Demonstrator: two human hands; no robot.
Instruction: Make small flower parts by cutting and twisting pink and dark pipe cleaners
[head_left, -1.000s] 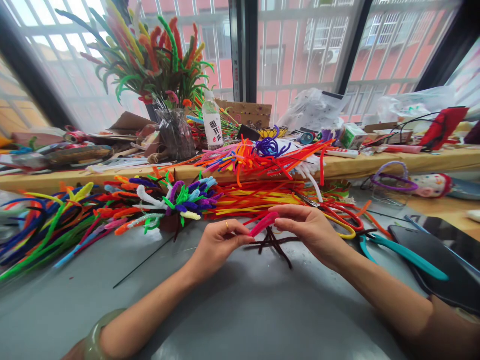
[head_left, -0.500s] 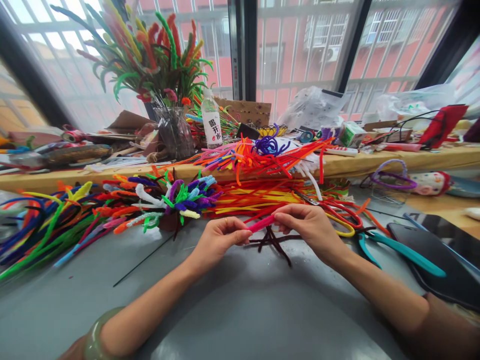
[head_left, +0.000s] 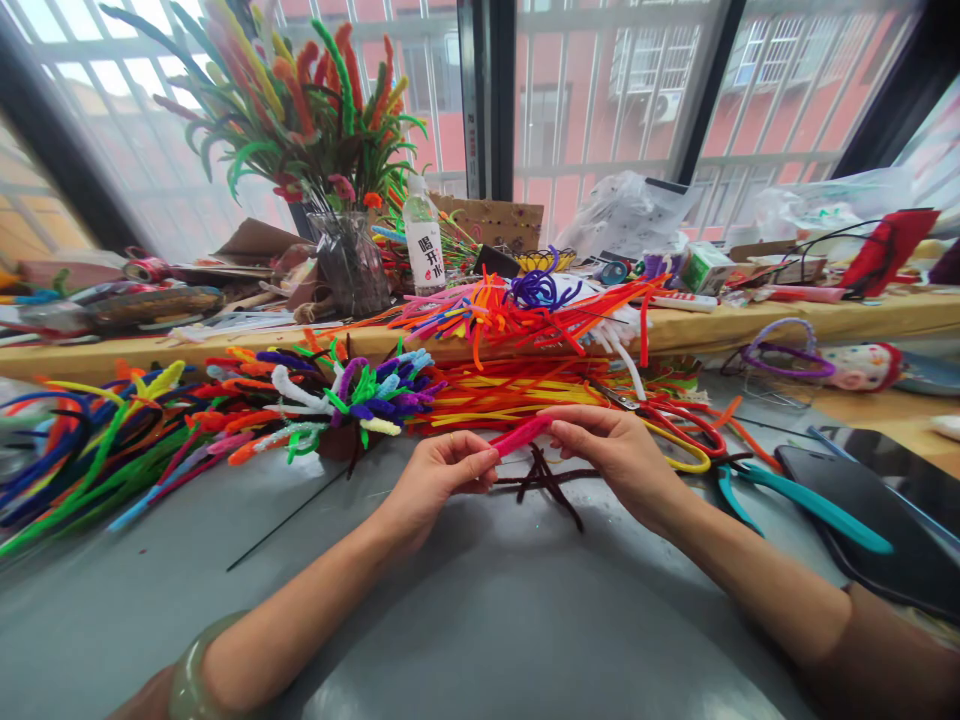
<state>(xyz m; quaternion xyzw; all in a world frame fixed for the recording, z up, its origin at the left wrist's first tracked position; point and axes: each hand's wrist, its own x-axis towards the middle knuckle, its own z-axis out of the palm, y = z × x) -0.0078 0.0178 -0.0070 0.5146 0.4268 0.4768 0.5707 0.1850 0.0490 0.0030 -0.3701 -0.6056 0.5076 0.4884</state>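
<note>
Head view: left hand (head_left: 435, 480) and right hand (head_left: 619, 455) each pinch one end of a short pink pipe cleaner (head_left: 521, 435), just above mid grey tabletop (head_left: 487, 620), over a dark brown wire bundle (head_left: 544, 480). Against a second ago, the piece sits slightly higher; both pinches unchanged. Teal pliers (head_left: 810, 505) lie toward the right edge.

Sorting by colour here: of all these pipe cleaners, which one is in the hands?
The short pink pipe cleaner, pinched between left hand and right hand; the others lie loose on the table.
</note>
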